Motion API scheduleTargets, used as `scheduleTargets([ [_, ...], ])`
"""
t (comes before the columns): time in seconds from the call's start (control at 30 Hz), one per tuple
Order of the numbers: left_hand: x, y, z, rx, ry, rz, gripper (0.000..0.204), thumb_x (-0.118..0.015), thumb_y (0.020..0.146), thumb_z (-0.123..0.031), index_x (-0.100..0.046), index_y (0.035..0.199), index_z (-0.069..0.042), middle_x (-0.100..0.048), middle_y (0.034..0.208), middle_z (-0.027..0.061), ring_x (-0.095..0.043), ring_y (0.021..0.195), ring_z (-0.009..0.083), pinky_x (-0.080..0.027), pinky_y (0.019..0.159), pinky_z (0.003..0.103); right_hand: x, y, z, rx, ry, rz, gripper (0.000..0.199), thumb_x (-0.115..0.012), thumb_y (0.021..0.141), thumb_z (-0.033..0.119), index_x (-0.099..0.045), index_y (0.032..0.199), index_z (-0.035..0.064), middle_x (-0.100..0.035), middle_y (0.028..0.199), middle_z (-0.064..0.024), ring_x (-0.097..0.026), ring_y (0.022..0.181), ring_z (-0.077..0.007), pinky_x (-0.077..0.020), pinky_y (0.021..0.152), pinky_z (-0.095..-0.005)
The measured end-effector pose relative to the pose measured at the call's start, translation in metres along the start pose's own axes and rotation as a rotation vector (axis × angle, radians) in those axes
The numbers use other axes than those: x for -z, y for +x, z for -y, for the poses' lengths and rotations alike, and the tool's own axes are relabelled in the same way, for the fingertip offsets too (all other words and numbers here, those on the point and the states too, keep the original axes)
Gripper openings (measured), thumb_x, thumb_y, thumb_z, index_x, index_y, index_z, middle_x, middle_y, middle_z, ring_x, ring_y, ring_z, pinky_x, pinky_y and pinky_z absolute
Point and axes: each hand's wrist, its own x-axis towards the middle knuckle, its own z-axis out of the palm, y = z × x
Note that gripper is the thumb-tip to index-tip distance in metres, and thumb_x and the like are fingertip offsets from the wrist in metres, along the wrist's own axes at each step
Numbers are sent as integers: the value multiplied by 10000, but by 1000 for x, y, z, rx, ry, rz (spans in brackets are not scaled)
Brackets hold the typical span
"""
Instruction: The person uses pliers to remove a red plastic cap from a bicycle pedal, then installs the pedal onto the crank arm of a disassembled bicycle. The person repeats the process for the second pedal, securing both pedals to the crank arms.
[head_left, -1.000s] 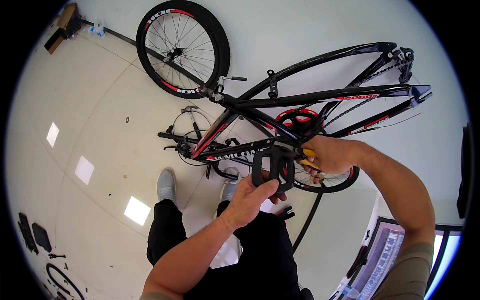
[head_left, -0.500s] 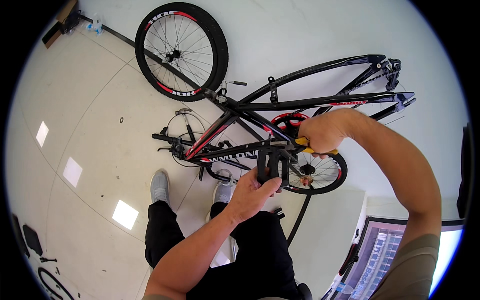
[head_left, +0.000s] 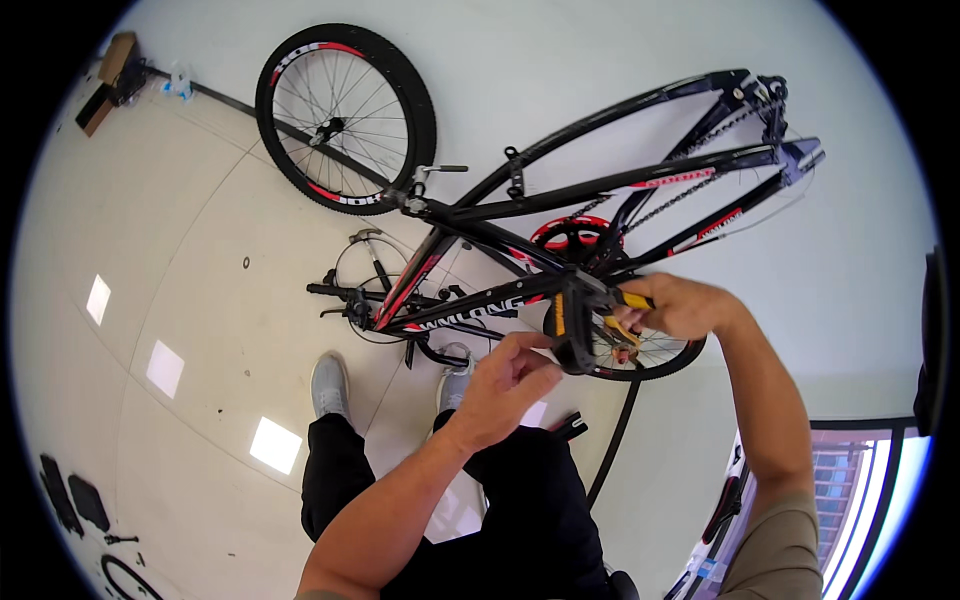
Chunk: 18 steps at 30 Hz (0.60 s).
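Observation:
A black bicycle frame (head_left: 490,209) is propped upside down before me, without a wheel between its rear fork ends. My right hand (head_left: 680,307) is closed on yellow-handled pliers (head_left: 634,299), whose grey head reaches to the inner end of a black pedal (head_left: 572,335) with an amber reflector. Just left of that pedal is my left hand (head_left: 505,388), thumb and forefinger apart and nothing held between them. The forefinger's tip is at the pedal's edge; whether it touches, I cannot tell. Behind the pedal shows a red and black chainring (head_left: 577,240).
A loose wheel (head_left: 425,120) leans at the far left against the white wall. Handlebars (head_left: 355,296) rest low by my shoes. Another wheel (head_left: 655,370) is behind my right hand. Loose parts, including a black pad (head_left: 90,502), lie on the floor at the lower left.
My left hand has let go of the pedal and dropped slightly away. The pedal has turned, showing its reflector. My right hand has swung downward and right with the pliers.

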Motion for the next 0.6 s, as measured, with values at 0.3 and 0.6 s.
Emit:
scheduleTargets([
  [0.3,23,3,2,46,-304,-27,554,-454,1019,-447,-455,1367,-15,-630,1187,100,-641,998,210,-555,801,404,4,38,28,-38,-335,112,154,-472,870,34,-600,943,-11,-628,831,-96,-580,757,-210,-446,696,-371],
  [0.6,23,-4,-12,15,-119,-59,371,-625,983,-289,-580,1223,-9,-650,1090,62,-610,946,132,-534,825,315,-14,-17,26,23,-196,-152,211,-448,796,-45,-573,959,2,-527,793,-84,-479,768,-190,-433,719,-333],
])
